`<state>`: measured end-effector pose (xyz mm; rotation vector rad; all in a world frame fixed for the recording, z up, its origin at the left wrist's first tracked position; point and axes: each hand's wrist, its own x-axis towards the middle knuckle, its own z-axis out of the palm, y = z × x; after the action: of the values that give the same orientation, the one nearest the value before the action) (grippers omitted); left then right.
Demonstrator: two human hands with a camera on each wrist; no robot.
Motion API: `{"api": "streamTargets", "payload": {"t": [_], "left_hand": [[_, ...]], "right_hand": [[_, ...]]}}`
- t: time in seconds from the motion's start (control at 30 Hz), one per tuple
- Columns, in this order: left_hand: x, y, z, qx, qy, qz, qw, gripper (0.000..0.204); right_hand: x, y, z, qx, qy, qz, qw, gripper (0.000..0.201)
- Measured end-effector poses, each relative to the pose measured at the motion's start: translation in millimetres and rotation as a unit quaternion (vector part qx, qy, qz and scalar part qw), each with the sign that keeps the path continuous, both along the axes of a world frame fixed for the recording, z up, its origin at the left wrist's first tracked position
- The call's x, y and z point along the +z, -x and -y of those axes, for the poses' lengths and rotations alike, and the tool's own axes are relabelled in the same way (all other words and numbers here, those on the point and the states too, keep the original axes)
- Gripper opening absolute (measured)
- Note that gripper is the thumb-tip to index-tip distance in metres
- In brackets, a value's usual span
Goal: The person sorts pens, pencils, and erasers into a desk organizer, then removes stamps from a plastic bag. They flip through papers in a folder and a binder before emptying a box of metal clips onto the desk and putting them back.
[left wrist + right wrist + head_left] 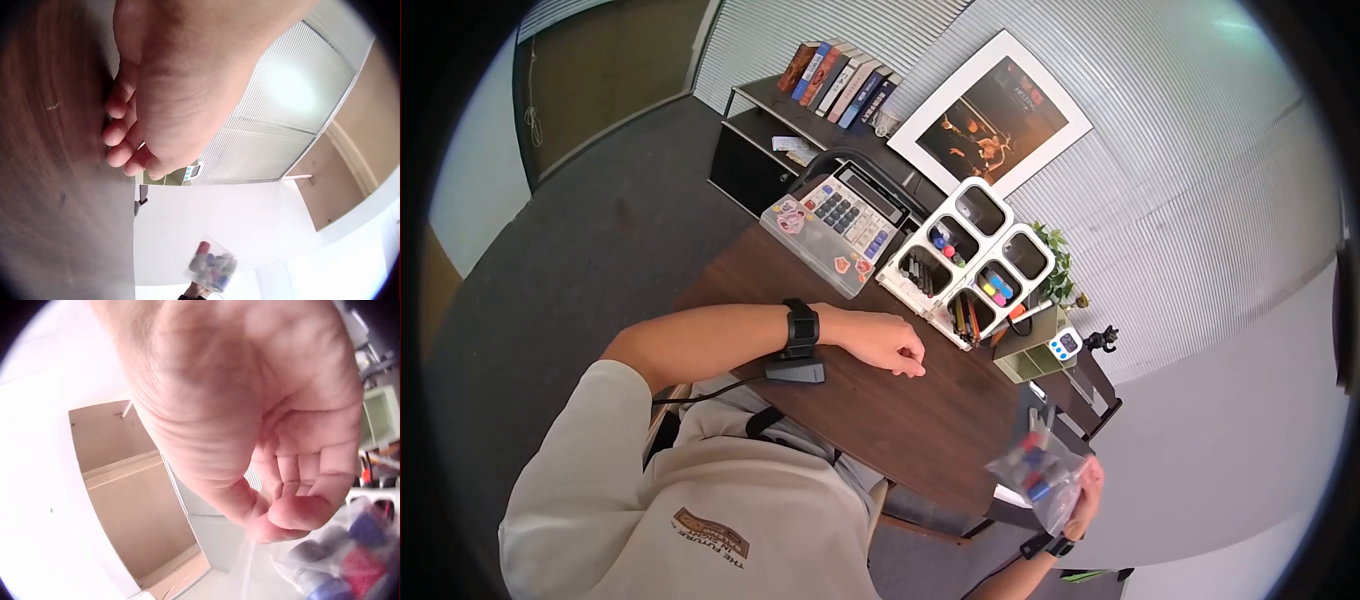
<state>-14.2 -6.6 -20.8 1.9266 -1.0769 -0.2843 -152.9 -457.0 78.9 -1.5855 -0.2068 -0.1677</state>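
Over at the right of the head view, my right hand (1088,495) pinches a clear plastic bag (1040,470) between thumb and forefinger. Red, blue and grey pieces show through the plastic; their kind is blurred. The right wrist view has the thumb and fingertip pressed together, with the bag hanging beyond them. My left hand (875,338) rests on the dark wooden desk (880,410), its fingers loosely curled and holding nothing. In the left wrist view its fingertips (115,134) lie close to the desktop.
A white pen organizer (910,290) with markers and pens stands at the desk's far side. Left of it are a calculator (850,215) and a stickered clear case (820,250). A green holder (1025,362) bears a small timer (1064,346). Books (840,85) line a shelf behind.
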Motion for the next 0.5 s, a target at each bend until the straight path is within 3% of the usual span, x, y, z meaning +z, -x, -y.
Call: {"api": "streamTargets", "payload": {"t": [0.1,0.17,0.27,0.3,0.37,0.4,0.47,0.5], "left_hand": [[6.7,2.0,0.8,-0.015,-0.017,-0.066,0.998,0.043],[4.1,-2.7,2.8,-0.031,0.049,-0.237,0.97,0.055],[6.7,-5.3,-0.1,-0.084,0.069,-0.329,0.938,0.053],[8.1,-3.5,-2.4,-0.084,0.066,-0.331,0.937,0.053],[13.1,4.2,-7.6,-0.083,0.01,-0.147,0.986,0.057],[14.0,3.3,-10.1,-0.085,0.007,-0.15,0.985,0.057],[20.6,-3.2,-17.8,-0.066,-0.103,-0.027,0.992,0.061],[25.1,-4.1,-20.3,-0.052,-0.119,-0.017,0.991,0.061]], "right_hand": [[-13.6,-14.8,-69.8,0.103,-0.026,-0.049,0.993,0.018],[-30.7,-30.6,-112.8,0.133,-0.017,-0.102,0.986,0.016],[-61.7,-68.8,-143.5,0.242,-0.017,-0.206,0.948,0.019],[-66.7,-76.4,-157.2,0.24,-0.019,-0.22,0.945,0.019],[-76.2,-90.6,-172.5,0.23,-0.02,-0.238,0.943,0.018],[-77.7,-97.2,-175.9,0.222,-0.006,-0.237,0.946,0.018],[-73.2,-105.8,-181.6,0.222,0.035,-0.248,0.942,0.021],[-70.8,-110.3,-182.0,0.233,0.078,-0.256,0.935,0.024]]}}
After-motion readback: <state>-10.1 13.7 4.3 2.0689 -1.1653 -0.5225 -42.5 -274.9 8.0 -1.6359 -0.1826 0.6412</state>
